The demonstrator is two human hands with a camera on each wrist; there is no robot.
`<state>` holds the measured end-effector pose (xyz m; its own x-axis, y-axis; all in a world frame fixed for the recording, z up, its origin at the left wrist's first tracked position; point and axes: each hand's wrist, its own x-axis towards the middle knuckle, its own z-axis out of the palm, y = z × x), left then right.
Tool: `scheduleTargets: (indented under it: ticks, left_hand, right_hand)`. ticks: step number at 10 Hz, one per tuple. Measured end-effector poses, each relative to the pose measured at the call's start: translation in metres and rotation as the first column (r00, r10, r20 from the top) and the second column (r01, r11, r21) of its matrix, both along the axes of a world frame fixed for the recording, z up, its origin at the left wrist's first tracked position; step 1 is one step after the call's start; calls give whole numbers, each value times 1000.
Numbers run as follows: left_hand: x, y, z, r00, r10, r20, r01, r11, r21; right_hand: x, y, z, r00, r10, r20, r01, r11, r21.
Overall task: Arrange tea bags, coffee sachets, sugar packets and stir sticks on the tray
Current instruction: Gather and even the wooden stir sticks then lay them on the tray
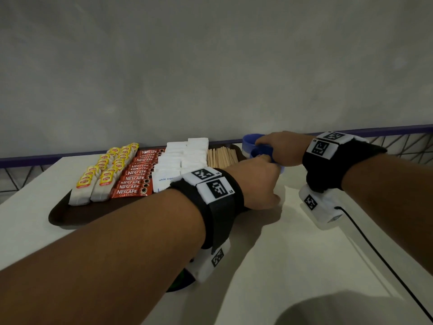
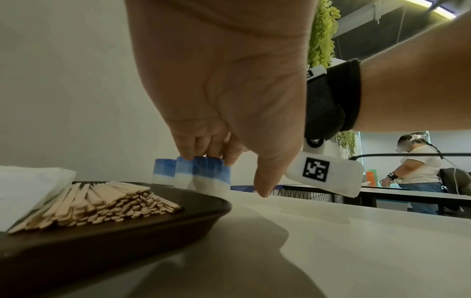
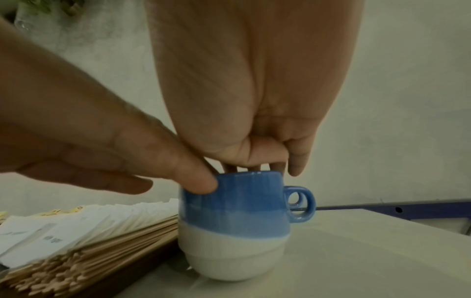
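Tray sits on the white tabletop, dark brown, already filled in rows from left to right: tea bags, coffee sachets, sugar packets, stir sticks. The 4 groups look neat and close-packed; sorting seems essentially done.

Off the tray's right end, blue-and-white mugs stand on the tabletop. Nearest mug is upright, just beside the tray edge, handle turned away from the sticks. At least 2 more mugs show behind it in the left wrist view.

Right hand: fingertips dropped over the mug rim, some inside, pinching the lip from above. Left hand: thumb pressed on the blue wall near the rim, other fingers at the rim, so both hands grip mugs; which mug each holds I cannot tell for certain.

Step in hand, as I judge it: shifting mugs beside the tray. To do it well, lift straight up before moving sideways, keep the base clear of the tray lip, and avoid brushing the stick pile, which would scatter easily.
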<state>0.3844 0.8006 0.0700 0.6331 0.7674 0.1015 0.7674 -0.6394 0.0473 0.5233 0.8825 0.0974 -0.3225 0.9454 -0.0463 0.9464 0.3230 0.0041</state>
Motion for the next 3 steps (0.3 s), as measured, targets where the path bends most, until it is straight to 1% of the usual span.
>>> scheduleTargets:
  ticks: [1,2,3]
  left_hand:
    - [-6,-11,7,1000,14,11,-14,1000,-13]
    - [-24,-43,29,996,19,85,-18,1000,-16]
    - [-57,-104,47,991,-8,131,6,1000,15]
  right_hand:
    - [4,-21,13,998,-32,-60,33,999,9]
    - [13,-65,38,991,1,-132,0,1000,12]
    - [31,-130,51,994,44,-103,-46,999,-19]
